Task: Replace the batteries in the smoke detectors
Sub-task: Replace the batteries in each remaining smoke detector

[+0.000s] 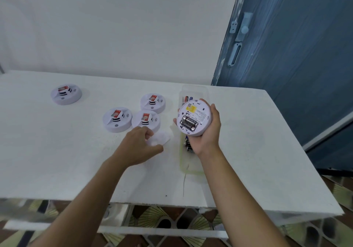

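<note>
Gripping a round white plastic smoke detector [193, 117] in my right hand [205, 139], I hold it off the desk with its back turned up to me. My fingers wrap its right rim and my thumb sits at its lower left. Dark cylindrical batteries [189, 123] lie side by side in its open bay.

It hangs above a long clear plastic tray [191, 168] that runs from near the far edge of the white desk [248, 151] towards the near edge, right of the middle. Loose batteries [188, 145] lie in the tray, partly hidden by my hand.

My left hand [137, 143] is down on the desk just left of the tray, fingers curled and thumb closed on a small flat white piece [162, 137]; what it is I cannot tell.

Just beyond my knuckles, three more white detectors sit face up in a tight cluster near the desk's middle: the left one [116, 119], the near one [146, 119] and the far one [152, 103]. A lone detector [66, 94] stands well apart, towards the far left corner.

Open desk surface stretches along the near edge left of my forearms, and between the tray and the right edge. Past the far right corner stands a blue wooden door [296, 55] with a pale bolt [241, 30]. A patterned tile floor [172, 220] shows below the near edge.
</note>
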{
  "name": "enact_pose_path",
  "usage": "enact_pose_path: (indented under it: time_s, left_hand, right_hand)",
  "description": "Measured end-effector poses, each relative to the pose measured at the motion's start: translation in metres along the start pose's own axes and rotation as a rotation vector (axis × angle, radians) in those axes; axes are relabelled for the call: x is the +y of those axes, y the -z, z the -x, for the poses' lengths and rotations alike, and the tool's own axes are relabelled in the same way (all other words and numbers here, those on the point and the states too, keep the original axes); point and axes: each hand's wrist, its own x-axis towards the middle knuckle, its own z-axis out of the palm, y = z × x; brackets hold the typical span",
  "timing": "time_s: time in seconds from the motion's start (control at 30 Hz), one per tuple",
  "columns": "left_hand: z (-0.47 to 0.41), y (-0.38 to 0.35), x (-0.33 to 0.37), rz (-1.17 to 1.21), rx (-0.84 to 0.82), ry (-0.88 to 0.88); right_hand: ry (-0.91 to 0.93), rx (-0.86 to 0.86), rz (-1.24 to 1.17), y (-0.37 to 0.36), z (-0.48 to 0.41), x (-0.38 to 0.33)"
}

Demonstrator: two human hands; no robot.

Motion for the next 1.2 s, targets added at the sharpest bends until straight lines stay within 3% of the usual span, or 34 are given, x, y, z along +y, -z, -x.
enact_pose_path:
  time_s: [0.4,0.6,1.2]
  left_hand:
    - [0.001,-0.021,-0.004,-0.317,-0.040,0.028]
    - [0.009,-0.005,0.048,0.199,0.304,-0.172]
    - [-0.002,-0.016,0.089,0.407,0.230,-0.103]
  right_hand:
    - [-0.054,-0.040,-0.082,-0.005,0.010,-0.002]
    - [-0.046,0.021,-0.089,-0.008,0.016,-0.006]
    - [0.085,-0.009,0.096,-0.019,0.020,-0.024]
